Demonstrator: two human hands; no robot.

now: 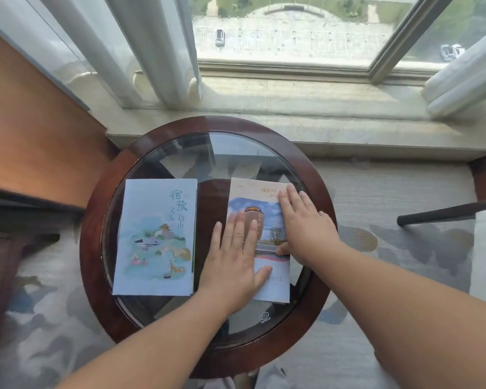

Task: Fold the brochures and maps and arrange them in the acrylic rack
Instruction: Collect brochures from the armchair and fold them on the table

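Two folded brochures lie on a round glass-topped table (163, 153). The light-blue brochure (155, 240), with a landscape drawing and large characters, lies flat on the left, untouched. The brochure with a building picture (260, 197) lies on the right. My left hand (236, 259) presses flat on its lower left part, fingers straight. My right hand (303, 223) presses flat on its right edge, fingers pointing up and left, thumb on the cover. No acrylic rack is in view.
The table has a dark wooden rim (96, 220) and stands against a stone window sill (292, 108). White curtains (141, 46) hang at the left and right. An orange wooden surface (34, 141) is at the left, a dark chair arm (446, 211) at the right. Patterned carpet lies below.
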